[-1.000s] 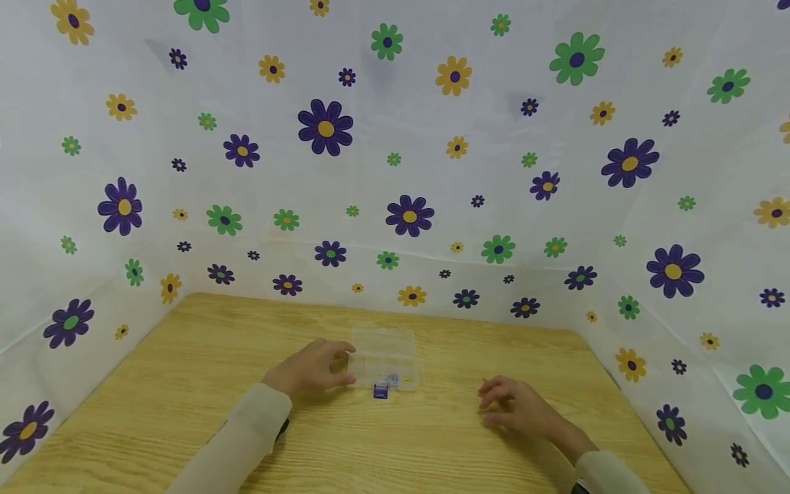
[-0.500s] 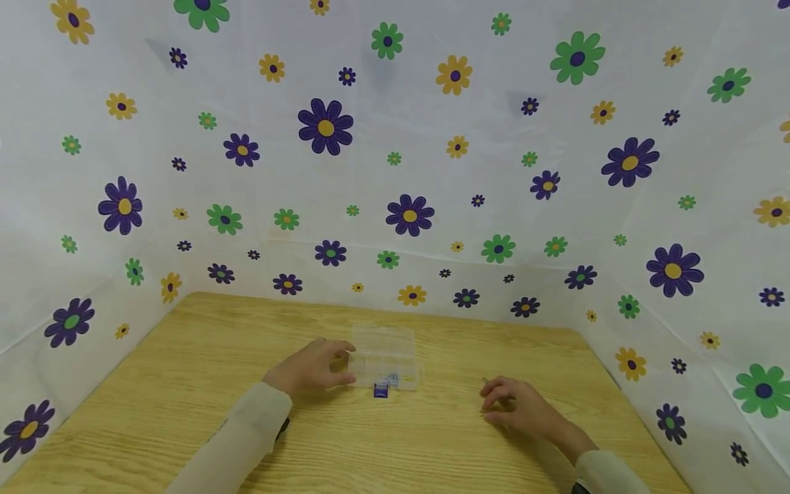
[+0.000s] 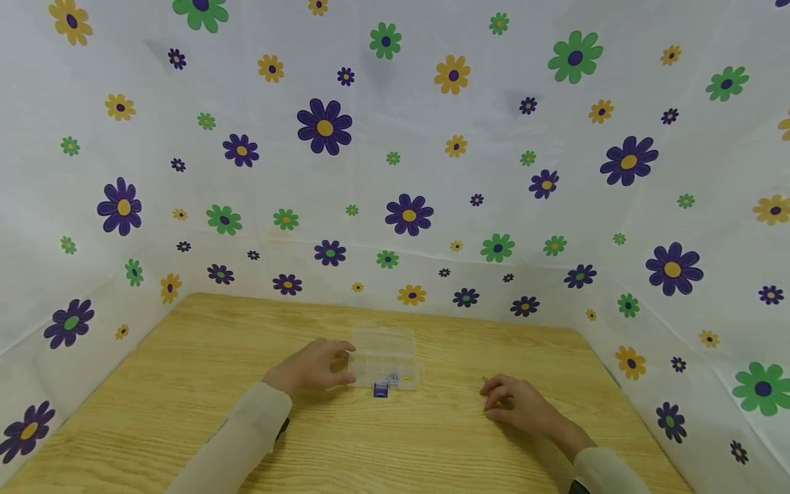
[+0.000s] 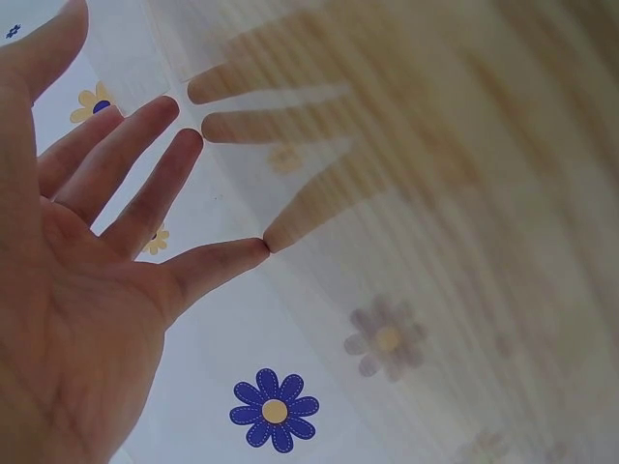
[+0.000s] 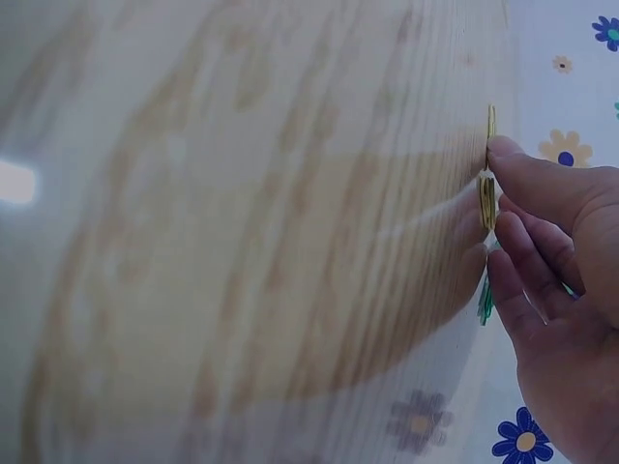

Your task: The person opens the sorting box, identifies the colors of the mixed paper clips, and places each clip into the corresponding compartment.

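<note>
Perhaps the loose-fingered right hand [image 3: 517,406], gripping nothing, is risking scattering the yellow pieces [image 5: 487,201] at its thumb on the table [image 3: 395,453] by pushing unevenly, the relaxed left hand [image 3: 310,367] resting beside the clear box [image 3: 382,355].

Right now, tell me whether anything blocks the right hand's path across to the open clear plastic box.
Nothing visible does. Past the yellow and green paper clips at its fingertips, only tabletop shows between the right hand and the clear compartment box. The left hand is at the box's opposite side, off that path.
</note>
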A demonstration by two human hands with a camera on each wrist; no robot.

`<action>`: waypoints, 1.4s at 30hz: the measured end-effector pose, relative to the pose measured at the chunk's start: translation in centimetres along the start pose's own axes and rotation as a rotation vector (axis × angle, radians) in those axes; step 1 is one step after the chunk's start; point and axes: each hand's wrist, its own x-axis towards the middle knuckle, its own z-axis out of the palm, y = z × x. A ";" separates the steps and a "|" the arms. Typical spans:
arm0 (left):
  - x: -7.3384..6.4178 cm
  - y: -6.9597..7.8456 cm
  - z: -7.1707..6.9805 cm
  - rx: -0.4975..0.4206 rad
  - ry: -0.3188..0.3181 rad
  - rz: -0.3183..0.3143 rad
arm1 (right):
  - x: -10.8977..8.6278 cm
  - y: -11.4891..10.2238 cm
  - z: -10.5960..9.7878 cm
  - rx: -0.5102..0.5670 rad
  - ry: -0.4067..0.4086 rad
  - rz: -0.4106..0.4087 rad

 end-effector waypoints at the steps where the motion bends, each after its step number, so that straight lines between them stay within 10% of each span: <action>1: 0.0 0.1 0.0 0.003 0.000 0.004 | 0.0 0.0 0.0 -0.002 0.001 -0.002; 21: -0.1 0.4 0.2 0.000 -0.012 -0.003 | 0.4 -0.3 -0.2 0.019 -0.036 0.014; 42: 0.2 -0.5 0.1 0.009 -0.002 0.021 | 6.4 -4.9 0.5 -0.093 -0.020 -0.032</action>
